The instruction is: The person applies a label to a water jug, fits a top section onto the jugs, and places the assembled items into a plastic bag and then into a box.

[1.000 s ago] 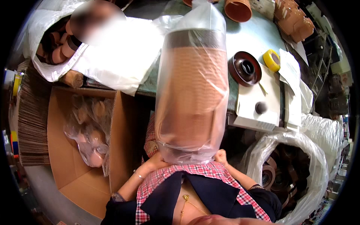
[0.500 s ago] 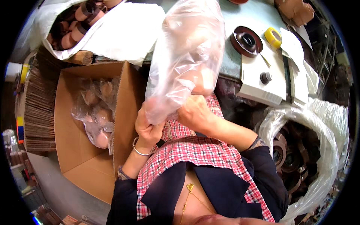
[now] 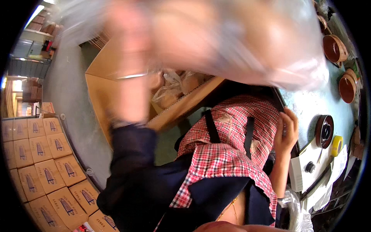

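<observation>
L hand [image 3: 127, 31], blurred, grips clear plastic bag [image 3: 247, 42]; R hand [image 3: 286, 131] curled on table edge [image 3: 305, 104].

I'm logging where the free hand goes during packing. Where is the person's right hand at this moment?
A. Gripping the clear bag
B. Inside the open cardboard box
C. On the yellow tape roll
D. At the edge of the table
D: the right hand sits curled at the table edge, apart from the yellow tape roll, while the blurred left hand swings the clear bag over the box.

bag [image 3: 232, 42] swung leftward, right hand [image 3: 285, 133] released
</observation>
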